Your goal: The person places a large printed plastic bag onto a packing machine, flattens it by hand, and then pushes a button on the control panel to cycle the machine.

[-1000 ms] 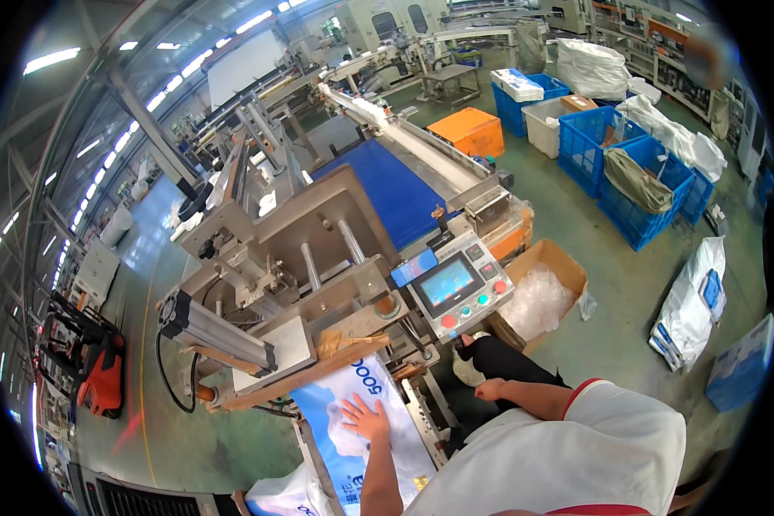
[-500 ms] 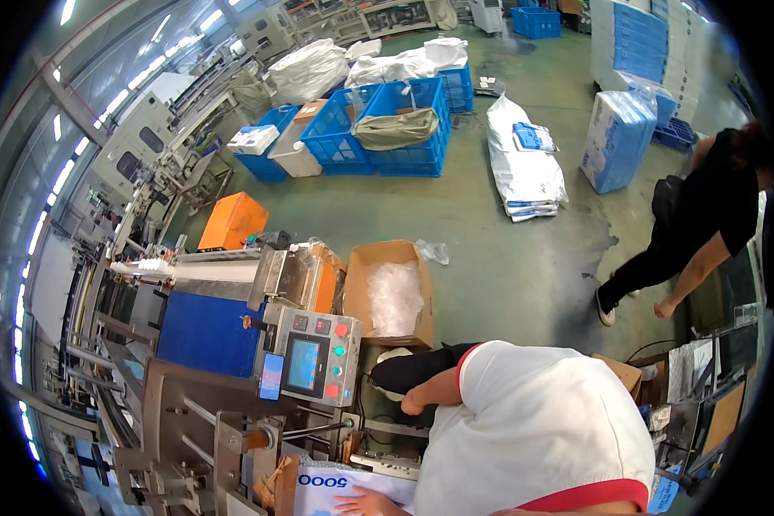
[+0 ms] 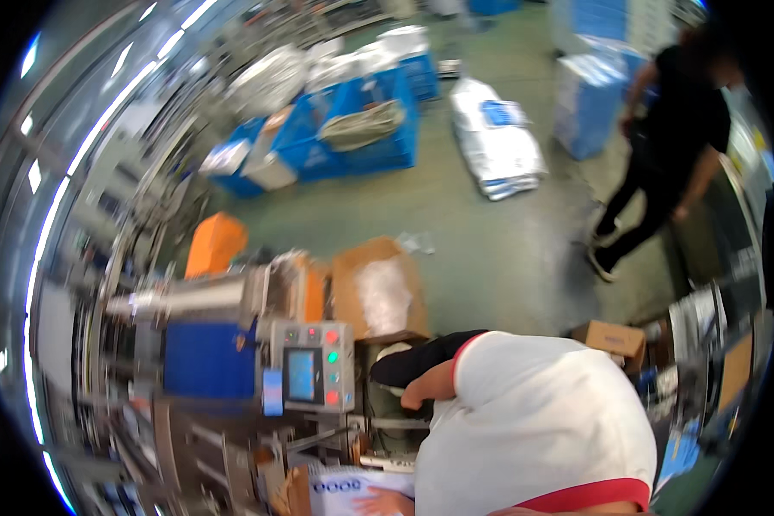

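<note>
green factory floor fills the upper frame; at bottom centre a hand [image 3: 385, 501] lies flat on a white bag [image 3: 352, 492], unclosed, nothing yet lifted.

free: green floor [image 3: 490, 249] | blocked: control panel [image 3: 309, 376], cardboard box [image 3: 378, 288]

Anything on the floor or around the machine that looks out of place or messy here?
A stack of white sacks lies loose on the green floor, apart from the blue crates. The picture is blurred; nothing else stands out.
</note>
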A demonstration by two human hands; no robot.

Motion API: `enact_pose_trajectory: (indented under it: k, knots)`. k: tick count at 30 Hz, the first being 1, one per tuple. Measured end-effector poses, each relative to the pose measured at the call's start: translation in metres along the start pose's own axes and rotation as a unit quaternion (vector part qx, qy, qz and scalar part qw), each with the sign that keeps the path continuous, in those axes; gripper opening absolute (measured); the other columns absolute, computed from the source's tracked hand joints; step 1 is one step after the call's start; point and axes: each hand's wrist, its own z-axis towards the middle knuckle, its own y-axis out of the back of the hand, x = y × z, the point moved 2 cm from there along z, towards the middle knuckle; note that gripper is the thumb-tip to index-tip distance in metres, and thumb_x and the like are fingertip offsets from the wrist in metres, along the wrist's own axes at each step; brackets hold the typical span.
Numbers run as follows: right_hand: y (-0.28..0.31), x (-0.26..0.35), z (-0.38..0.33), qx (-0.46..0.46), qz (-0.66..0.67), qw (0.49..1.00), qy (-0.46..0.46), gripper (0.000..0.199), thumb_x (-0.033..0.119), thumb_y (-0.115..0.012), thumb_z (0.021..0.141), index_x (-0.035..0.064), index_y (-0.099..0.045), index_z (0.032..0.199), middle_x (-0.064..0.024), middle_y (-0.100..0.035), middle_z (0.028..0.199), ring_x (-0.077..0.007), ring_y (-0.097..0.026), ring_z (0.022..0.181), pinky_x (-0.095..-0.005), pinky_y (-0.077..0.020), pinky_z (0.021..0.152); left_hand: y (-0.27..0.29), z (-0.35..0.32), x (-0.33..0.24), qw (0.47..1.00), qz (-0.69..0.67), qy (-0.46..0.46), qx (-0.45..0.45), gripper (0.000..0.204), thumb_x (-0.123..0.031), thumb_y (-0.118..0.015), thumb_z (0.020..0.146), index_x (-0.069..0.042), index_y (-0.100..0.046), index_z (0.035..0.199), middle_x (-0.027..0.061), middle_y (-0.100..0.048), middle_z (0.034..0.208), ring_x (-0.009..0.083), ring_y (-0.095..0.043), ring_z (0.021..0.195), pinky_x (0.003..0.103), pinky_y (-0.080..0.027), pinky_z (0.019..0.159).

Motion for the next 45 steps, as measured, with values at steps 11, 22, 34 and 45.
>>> enact_pose_trajectory:
  k: [11,22,34,45]
  knots:
    - [-0.005,-0.073,-0.016,-0.059,-0.062,0.991,0.099,0.023,0.027,-0.061,0.082,0.0051,-0.069,0.084,-0.0171,-0.066,0.080,-0.0335,-0.064,0.076,-0.0414,-0.0513,0.071,0.056,-0.001,-0.019,0.981,-0.178,0.071,0.010,0.070,-0.057,-0.046,0.086,-0.023,-0.030,0.145,0.0120,-0.019,0.153,0.0338,-0.013,0.142,0.066,-0.010,0.106]
    - [0.015,-0.101,0.002,0.085,-0.176,0.953,0.230,0.017,0.019,-0.058,0.088,0.0044,-0.066,0.094,-0.0118,-0.067,0.083,-0.0259,-0.065,0.076,-0.0358,-0.0511,0.068,0.065,-0.005,-0.010,0.951,-0.291,0.097,0.047,0.074,-0.055,-0.046,0.086,-0.022,-0.021,0.148,0.0130,-0.008,0.156,0.0370,-0.004,0.143,0.066,-0.001,0.108]
    - [0.020,-0.020,0.021,0.162,-0.134,0.965,0.157,0.018,0.018,-0.056,0.090,0.0032,-0.065,0.096,-0.0101,-0.066,0.083,-0.0225,-0.063,0.075,-0.0333,-0.0505,0.068,0.050,-0.008,-0.010,0.946,-0.309,0.096,0.003,0.072,-0.055,-0.045,0.087,-0.022,-0.024,0.148,0.0135,-0.007,0.156,0.0362,-0.003,0.143,0.065,0.001,0.108]
    - [0.022,-0.021,0.003,0.186,-0.069,0.972,0.127,0.019,0.018,-0.055,0.092,0.0021,-0.064,0.098,-0.0086,-0.066,0.084,-0.0194,-0.062,0.074,-0.0309,-0.0500,0.068,0.061,-0.006,-0.015,0.955,-0.246,0.108,-0.128,0.065,-0.056,-0.039,0.090,-0.023,-0.030,0.145,0.0132,-0.008,0.155,0.0343,-0.002,0.143,0.064,0.001,0.108]
